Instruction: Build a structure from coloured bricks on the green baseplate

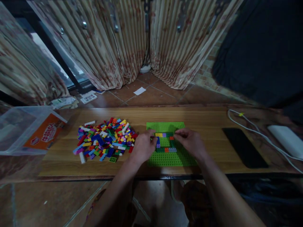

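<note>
One brick outline (167,150) on green baseplate (165,160), between left fingers (152,142) and right fingers (181,133); both narrow, grip contents unclear.

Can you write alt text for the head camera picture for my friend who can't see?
A person's left hand and right hand reach over a green studded plate, where colorful bricks outline a rectangle. Loose bricks lie heaped to the left on a wooden table, near a clear box.
</note>
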Demonstrator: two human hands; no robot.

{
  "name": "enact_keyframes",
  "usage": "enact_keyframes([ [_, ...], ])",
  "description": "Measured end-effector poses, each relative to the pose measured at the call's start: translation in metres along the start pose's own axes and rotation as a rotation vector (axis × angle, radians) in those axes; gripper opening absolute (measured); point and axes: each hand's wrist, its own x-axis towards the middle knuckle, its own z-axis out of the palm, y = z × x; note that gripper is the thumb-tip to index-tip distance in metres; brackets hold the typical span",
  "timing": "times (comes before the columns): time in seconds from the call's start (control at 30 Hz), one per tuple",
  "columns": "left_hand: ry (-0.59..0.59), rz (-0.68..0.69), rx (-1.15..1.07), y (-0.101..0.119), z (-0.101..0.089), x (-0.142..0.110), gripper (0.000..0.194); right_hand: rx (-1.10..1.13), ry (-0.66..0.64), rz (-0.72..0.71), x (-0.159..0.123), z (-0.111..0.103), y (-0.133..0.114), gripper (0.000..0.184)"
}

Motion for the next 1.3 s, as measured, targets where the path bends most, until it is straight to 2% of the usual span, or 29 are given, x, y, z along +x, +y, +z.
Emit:
enact_keyframes([
  [0.1,0.0,0.002,0.067,0.001,0.006,0.001,0.033,-0.118,-0.064,-0.027,-0.003,0.001,-0.003,0.014],
  [0.3,0.026,0.026,0.16,0.001,0.012,0.002,0.029,-0.236,-0.084,-0.001,-0.004,0.002,-0.009,0.01],
  [0.77,0.003,0.04,0.209,0.004,0.011,-0.001,0.026,-0.225,-0.113,0.02,0.0,0.001,-0.01,0.013],
  [0.97,-0.012,0.041,0.218,0.004,0.01,-0.001,0.028,-0.133,-0.165,0.037,0.003,-0.002,-0.003,0.015],
  [1.3,-0.017,0.026,0.235,0.005,0.01,-0.001,0.028,-0.159,-0.171,0.044,0.004,-0.002,-0.002,0.017],
])
